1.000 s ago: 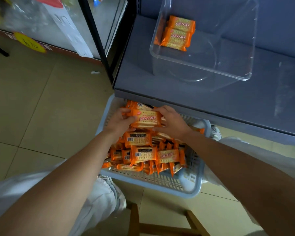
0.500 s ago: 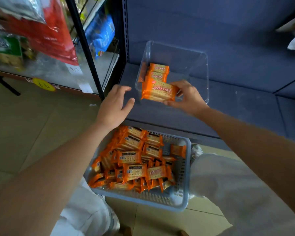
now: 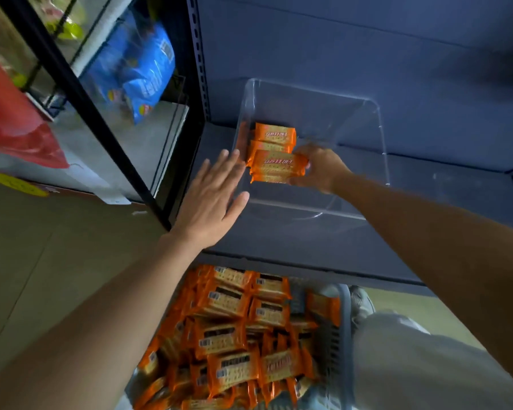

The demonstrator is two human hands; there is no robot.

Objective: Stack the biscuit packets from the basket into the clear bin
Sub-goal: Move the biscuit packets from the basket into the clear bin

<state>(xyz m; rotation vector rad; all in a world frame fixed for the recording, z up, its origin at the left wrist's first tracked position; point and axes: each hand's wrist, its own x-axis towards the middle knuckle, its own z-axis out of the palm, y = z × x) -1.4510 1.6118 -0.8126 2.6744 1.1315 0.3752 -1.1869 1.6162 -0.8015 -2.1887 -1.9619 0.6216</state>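
The clear bin (image 3: 376,149) stands on the dark blue shelf, with orange biscuit packets (image 3: 274,137) stacked against its left wall. My right hand (image 3: 320,168) is inside the bin and grips a small pile of orange packets (image 3: 279,168) just in front of that stack. My left hand (image 3: 212,199) is flat, fingers straight, against the bin's outer left wall. Below the shelf, the light blue basket (image 3: 342,344) holds several more orange packets (image 3: 234,335).
The blue shelf (image 3: 279,238) runs to the right, its back panel behind the bin. A black rack post (image 3: 80,99) stands to the left, with blue snack bags (image 3: 142,72) and a red bag behind it. My knee in light trousers (image 3: 412,365) is beside the basket.
My right hand has carried the packets from in front of the bin down into it. My left hand has moved up to the bin's left wall. The view has tilted upward.
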